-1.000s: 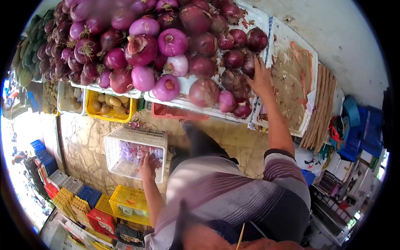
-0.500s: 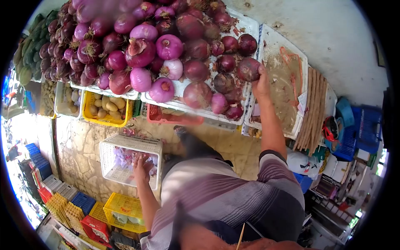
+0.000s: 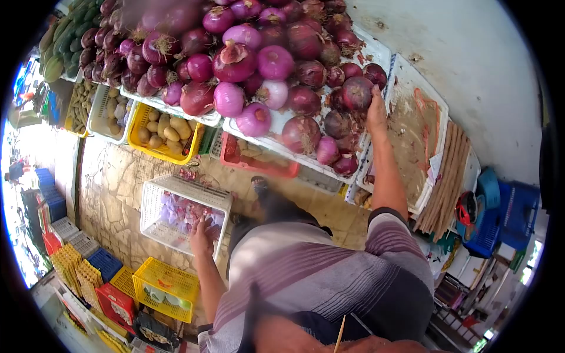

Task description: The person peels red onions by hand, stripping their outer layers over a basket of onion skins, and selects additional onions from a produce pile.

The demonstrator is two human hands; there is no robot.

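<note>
My right hand [image 3: 377, 113] is closed around the right side of a large red onion [image 3: 356, 94]. This onion rests among other red onions near the right end of a white foam tray [image 3: 276, 137]. To its left, a big pile of red onions [image 3: 235, 62] covers the tray, some shiny purple, some with dry skins and roots. Lower down, my left hand [image 3: 203, 236] hangs over the near right edge of a white plastic crate [image 3: 154, 203], fingers apart and apparently holding nothing. Purple wrapping and loose onion skins [image 3: 187, 210] lie inside the crate.
Right of the onions are a dirty foam tray [image 3: 411, 126] and a bundle of long brown sticks [image 3: 444, 182]. Under the display stand a yellow crate of potatoes [image 3: 164, 132] and a red crate [image 3: 259, 162]. Another yellow crate [image 3: 168, 288] stands lower left. Blue baskets [image 3: 518, 215] are far right.
My right hand has brought the red onion leftward over the tray, closer against the other onions. My left hand stays at the crate. The view has shifted somewhat.
</note>
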